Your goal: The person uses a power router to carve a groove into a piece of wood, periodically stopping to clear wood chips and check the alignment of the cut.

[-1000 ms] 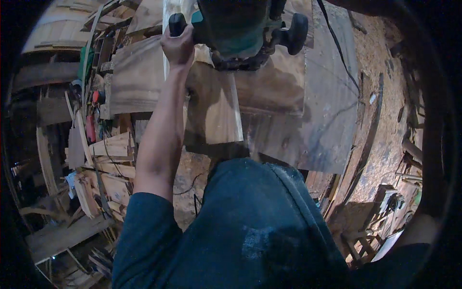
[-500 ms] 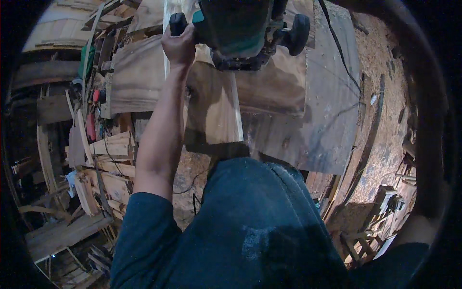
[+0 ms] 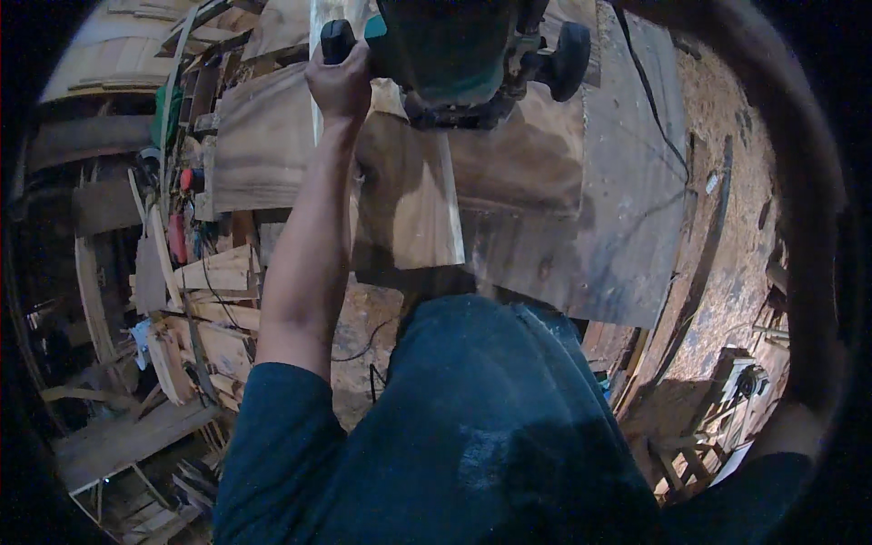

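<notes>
My left hand (image 3: 340, 86) is wrapped round the black side handle (image 3: 337, 42) of a green-and-black power tool (image 3: 454, 54). The tool sits at the top of the view, and its upper part is cut off, so its exact kind cannot be made out. A black round knob (image 3: 570, 62) sticks out on its right side. Below the tool lies a light wooden board (image 3: 409, 195), its near end close to my body. My right arm (image 3: 799, 182) arcs up the right rim and out over the top, so the right hand is out of sight.
Wide wooden slabs (image 3: 518, 173) and a greyish board (image 3: 627, 236) lie under and beside the light board. A black cord (image 3: 652, 100) runs down on the right. Sawdust (image 3: 727, 236) covers the floor there. Stacked offcuts (image 3: 218, 272) and red-handled tools (image 3: 177, 238) crowd the left.
The view has shifted slightly, so the boards appear a little further right. My left hand keeps its hold on the handle.
</notes>
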Demonstrator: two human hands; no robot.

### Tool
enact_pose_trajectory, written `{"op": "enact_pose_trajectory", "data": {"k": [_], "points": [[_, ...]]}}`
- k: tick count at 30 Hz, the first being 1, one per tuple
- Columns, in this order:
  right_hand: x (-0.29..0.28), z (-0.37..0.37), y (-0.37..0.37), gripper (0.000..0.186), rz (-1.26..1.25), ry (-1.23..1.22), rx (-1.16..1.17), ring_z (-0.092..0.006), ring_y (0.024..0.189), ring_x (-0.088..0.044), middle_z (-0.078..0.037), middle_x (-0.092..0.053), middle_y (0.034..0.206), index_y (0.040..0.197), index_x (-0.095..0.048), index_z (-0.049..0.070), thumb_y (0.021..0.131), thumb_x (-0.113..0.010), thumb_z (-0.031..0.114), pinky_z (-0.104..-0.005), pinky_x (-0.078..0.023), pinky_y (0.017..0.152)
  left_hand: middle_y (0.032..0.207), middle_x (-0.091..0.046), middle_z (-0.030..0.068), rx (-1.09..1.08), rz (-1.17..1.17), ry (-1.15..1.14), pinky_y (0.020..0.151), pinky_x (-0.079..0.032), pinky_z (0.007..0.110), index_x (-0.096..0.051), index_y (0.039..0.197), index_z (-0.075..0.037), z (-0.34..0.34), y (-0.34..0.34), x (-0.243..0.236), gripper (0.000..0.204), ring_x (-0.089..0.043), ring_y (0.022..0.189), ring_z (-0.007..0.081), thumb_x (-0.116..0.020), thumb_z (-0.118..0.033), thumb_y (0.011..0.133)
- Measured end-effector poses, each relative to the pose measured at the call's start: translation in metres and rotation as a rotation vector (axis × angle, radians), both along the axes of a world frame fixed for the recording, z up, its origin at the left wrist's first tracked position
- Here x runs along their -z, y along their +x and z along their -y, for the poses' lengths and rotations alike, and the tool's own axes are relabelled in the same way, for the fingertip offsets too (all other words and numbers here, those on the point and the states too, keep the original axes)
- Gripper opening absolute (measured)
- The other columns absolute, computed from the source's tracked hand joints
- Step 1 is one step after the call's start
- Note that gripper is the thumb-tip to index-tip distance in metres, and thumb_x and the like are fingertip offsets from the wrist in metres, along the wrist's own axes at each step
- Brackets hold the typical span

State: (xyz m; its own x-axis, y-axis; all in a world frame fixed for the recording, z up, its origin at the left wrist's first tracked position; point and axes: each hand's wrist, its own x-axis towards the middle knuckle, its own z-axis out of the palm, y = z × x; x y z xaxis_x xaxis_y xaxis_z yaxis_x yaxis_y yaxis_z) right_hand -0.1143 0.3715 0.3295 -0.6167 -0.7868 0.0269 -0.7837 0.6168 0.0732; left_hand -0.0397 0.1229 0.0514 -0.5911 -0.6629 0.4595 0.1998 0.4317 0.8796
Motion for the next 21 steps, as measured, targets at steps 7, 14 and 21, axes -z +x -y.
{"op": "enact_pose_trajectory", "data": {"k": [7,14,21], "points": [[0.034,-0.021,-0.015,0.052,-0.290,-0.162,-0.245,-0.0297,0.067,-0.064,-0.019,-0.063,0.074,0.087,-0.065,-0.004,0.094,-0.059,0.048,-0.0416,-0.052,0.066,0.067,-0.055,-0.0029,0.027,-0.061,0.104,0.056,-0.043,0.026,-0.058,0.075,-0.001,-0.011,-0.009,-0.006,0.011,-0.051,0.061,0.0072,-0.064,-0.008,0.081],[0.125,-0.056,-0.003,0.038,0.162,-0.777,0.098,-0.0163,0.075,-0.063,-0.010,-0.066,0.082,0.101,-0.065,0.000,0.097,-0.057,0.037,-0.0305,-0.051,0.070,0.069,-0.056,-0.0028,0.024,-0.130,0.090,0.057,-0.043,0.025,-0.061,0.080,-0.001,0.009,-0.005,0.003,0.007,-0.052,0.062,0.0069,-0.065,-0.007,0.082],[0.271,-0.045,-0.025,0.054,0.774,-1.393,0.414,-0.0244,0.109,-0.058,-0.017,-0.060,0.119,0.131,-0.050,-0.003,0.095,-0.059,0.036,-0.0359,-0.047,0.093,0.086,-0.066,0.0047,0.000,0.037,-0.118,0.071,-0.049,0.031,-0.067,0.098,0.000,0.013,-0.001,0.008,0.017,-0.061,0.076,0.0113,-0.063,-0.007,0.083]]}}
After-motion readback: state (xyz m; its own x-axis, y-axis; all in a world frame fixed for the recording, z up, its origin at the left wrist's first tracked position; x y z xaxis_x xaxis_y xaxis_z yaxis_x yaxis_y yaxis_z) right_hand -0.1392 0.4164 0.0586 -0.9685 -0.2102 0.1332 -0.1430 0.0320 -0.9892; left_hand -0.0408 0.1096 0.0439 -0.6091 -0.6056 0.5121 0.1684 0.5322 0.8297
